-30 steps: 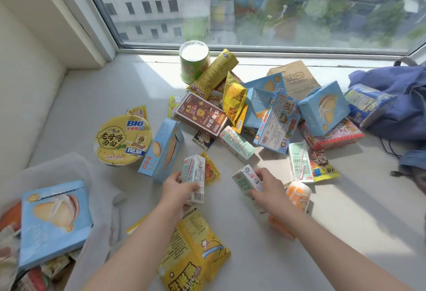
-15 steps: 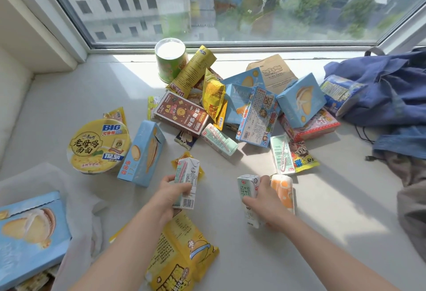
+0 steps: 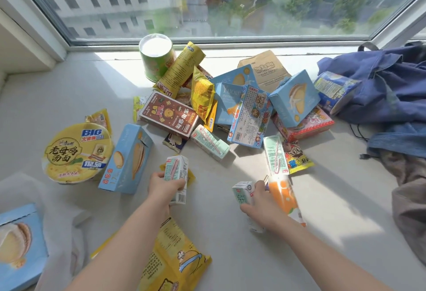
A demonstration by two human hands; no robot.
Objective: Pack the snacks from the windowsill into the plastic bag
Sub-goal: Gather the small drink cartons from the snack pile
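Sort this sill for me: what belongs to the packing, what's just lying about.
Job: left hand holding white carton; right hand holding green carton; noodle bowl; plastic bag.
Lying about: blue cloth; black cable.

A snack pile lies heaped on the windowsill. The left hand grips an upright mint drink carton, the right hand a second carton. The whitish plastic bag, lower left, seems to hold a blue box.
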